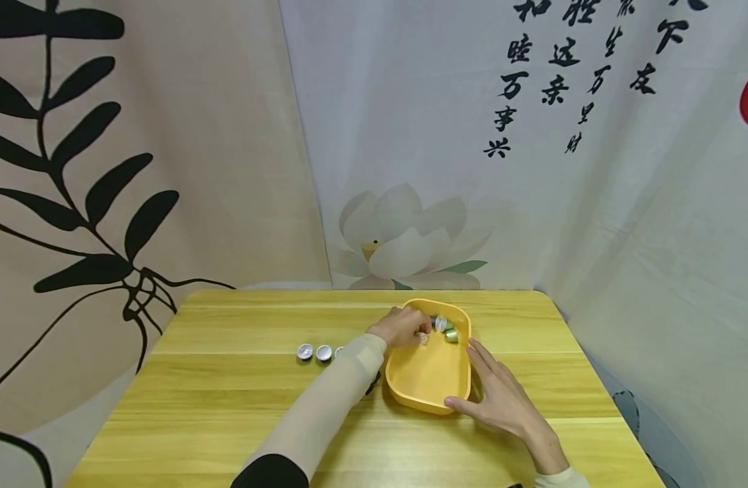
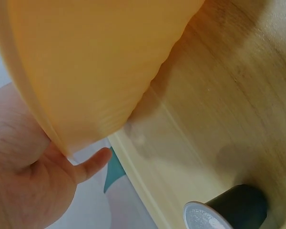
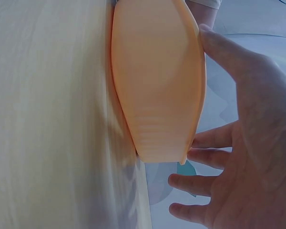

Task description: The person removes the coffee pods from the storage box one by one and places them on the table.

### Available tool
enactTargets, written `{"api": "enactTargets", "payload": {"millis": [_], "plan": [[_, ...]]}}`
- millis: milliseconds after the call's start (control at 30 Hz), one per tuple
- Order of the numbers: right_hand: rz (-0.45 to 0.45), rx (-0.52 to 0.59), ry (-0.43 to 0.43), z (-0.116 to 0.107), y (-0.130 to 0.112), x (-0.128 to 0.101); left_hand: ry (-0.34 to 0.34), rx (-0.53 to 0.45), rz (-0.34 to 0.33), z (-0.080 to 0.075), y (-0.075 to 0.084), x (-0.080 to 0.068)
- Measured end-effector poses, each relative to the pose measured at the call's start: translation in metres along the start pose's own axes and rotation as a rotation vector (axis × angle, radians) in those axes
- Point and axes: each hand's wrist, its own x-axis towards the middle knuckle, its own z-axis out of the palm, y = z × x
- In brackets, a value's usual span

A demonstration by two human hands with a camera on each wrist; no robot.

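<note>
A yellow tray [image 1: 425, 379] stands on the table, with several coffee capsules [image 1: 450, 335] at its far end. My left hand [image 1: 402, 327] reaches over the tray's left rim, fingers curled down, and appears to pinch a pale-topped capsule [image 1: 423, 337]; its fingertips are partly hidden. In the left wrist view the tray wall [image 2: 100, 62] covers most of these fingers. My right hand [image 1: 502, 393] rests against the tray's right side. Its thumb [image 3: 224, 50] touches the rim near the front, and its fingers stretch along the side, spread and fairly straight.
To the left of the tray, silver-lidded capsules [image 1: 323, 353] stand in a row, partly hidden by my left forearm. A dark capsule [image 2: 240, 206] lies on its side beside the tray. Printed curtains [image 1: 410, 135] hang behind the wooden table [image 1: 227, 393].
</note>
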Motion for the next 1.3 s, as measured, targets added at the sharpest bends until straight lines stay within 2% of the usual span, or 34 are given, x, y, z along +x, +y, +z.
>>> {"api": "enactTargets", "payload": {"millis": [300, 500, 733, 867, 967, 1167, 1300], "plan": [[0.011, -0.004, -0.004, -0.002, -0.002, -0.001, 0.03, -0.006, 0.021, -0.002, 0.0, -0.004], [0.012, 0.005, -0.006, -0.003, -0.002, -0.001, 0.084, -0.049, 0.025, -0.009, 0.0, -0.01], [0.018, 0.003, -0.006, -0.003, -0.002, -0.002, 0.172, -0.098, 0.105, -0.022, 0.003, -0.023], [0.017, 0.002, -0.006, -0.003, -0.003, -0.002, 0.254, -0.108, 0.16, -0.03, 0.005, -0.033], [0.016, 0.001, -0.004, -0.004, -0.003, -0.002, 0.293, -0.162, 0.194, -0.036, 0.006, -0.041], [0.004, 0.008, -0.001, -0.004, -0.004, -0.002, 0.314, -0.32, 0.239, -0.048, 0.007, -0.057], [-0.004, 0.005, 0.007, -0.004, -0.004, -0.001, 0.348, -0.356, 0.264, -0.053, 0.008, -0.069]]}}
